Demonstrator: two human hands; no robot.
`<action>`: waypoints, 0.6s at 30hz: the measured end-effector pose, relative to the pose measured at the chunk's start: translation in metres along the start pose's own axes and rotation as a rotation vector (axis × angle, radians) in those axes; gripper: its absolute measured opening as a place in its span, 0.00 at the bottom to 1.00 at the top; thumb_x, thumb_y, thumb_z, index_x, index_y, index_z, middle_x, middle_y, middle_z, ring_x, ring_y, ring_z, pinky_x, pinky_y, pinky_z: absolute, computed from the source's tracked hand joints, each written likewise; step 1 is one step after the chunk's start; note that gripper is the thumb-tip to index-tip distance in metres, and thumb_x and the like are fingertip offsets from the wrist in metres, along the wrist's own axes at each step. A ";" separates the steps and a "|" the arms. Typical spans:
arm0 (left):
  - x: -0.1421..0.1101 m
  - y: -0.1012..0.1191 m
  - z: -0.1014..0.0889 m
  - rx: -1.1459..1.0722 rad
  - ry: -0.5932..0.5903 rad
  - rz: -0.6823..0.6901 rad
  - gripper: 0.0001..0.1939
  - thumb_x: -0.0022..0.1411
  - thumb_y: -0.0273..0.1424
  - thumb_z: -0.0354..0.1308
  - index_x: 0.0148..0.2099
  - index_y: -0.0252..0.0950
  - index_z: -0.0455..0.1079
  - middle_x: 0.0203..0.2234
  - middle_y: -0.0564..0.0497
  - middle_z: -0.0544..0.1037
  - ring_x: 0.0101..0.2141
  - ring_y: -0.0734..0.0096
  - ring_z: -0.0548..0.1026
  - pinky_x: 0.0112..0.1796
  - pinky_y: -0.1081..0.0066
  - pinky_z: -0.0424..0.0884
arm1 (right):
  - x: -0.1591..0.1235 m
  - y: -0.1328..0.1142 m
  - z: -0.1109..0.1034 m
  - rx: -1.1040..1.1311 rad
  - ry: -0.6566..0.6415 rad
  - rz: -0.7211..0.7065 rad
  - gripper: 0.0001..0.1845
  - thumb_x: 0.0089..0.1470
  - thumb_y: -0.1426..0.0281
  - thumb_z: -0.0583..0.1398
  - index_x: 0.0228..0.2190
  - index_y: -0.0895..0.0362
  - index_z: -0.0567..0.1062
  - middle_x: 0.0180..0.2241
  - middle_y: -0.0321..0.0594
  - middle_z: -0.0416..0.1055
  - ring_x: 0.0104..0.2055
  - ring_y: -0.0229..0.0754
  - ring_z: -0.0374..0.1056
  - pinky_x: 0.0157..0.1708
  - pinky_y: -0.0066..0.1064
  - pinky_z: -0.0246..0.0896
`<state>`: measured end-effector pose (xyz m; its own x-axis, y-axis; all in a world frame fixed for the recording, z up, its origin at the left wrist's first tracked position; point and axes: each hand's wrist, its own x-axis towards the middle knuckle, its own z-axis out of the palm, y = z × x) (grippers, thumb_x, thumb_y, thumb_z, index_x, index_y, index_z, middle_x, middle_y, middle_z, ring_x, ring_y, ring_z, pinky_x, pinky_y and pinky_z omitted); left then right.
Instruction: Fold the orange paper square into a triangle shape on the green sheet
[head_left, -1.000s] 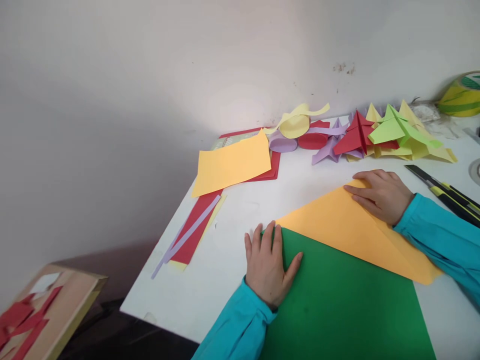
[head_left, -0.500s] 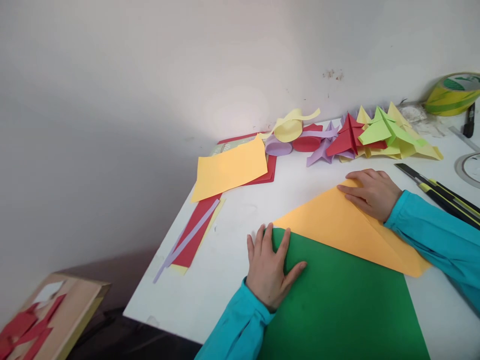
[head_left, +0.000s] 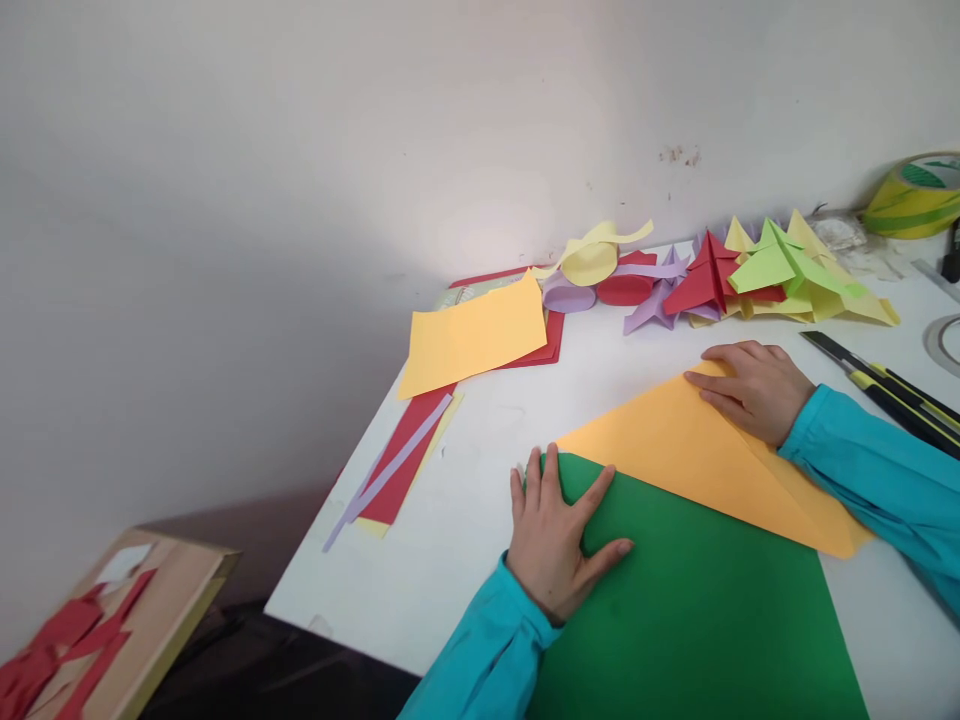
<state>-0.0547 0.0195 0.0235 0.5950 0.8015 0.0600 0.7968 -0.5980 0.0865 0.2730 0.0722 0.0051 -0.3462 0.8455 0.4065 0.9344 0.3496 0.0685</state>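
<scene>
Box [head_left: 180,585]: brown cardboard, red paper [head_left: 73,622] atop.
Axis: orange paper triangle [head_left: 679,440] slants down-right, tip leftward.
Left hand [head_left: 556,552]: spread.
Right hand [head_left: 763,390]: pinch unclear.

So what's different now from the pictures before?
The left hand spread wider: its index finger slid right along the lower edge of the orange paper, and its thumb moved out over the green sheet. The right hand stayed on the orange paper; neither sheet visibly moved.

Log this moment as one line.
Left hand: spread on green sheet corner | Right hand: fingers on orange paper | Overlap: orange paper over green sheet | Beyond: red paper plane, yellow tape roll
</scene>
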 end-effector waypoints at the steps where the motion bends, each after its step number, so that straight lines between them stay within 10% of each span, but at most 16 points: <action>1: 0.000 0.000 -0.001 0.006 0.002 -0.001 0.34 0.57 0.53 0.53 0.64 0.52 0.54 0.66 0.44 0.40 0.62 0.29 0.42 0.52 0.30 0.45 | 0.000 0.000 0.000 -0.002 0.000 -0.001 0.19 0.63 0.60 0.48 0.45 0.42 0.75 0.47 0.43 0.69 0.46 0.50 0.62 0.36 0.39 0.49; 18: 0.005 -0.018 0.002 0.122 0.079 -0.091 0.27 0.68 0.41 0.39 0.62 0.31 0.57 0.57 0.38 0.65 0.59 0.51 0.59 0.58 0.39 0.45 | 0.000 0.000 -0.001 -0.005 -0.021 0.007 0.19 0.63 0.60 0.47 0.46 0.41 0.75 0.48 0.43 0.69 0.46 0.51 0.62 0.36 0.39 0.50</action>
<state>-0.0657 0.0346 0.0203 0.5133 0.8474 0.1357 0.8568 -0.5149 -0.0258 0.2736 0.0717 0.0059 -0.3413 0.8563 0.3876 0.9371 0.3419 0.0699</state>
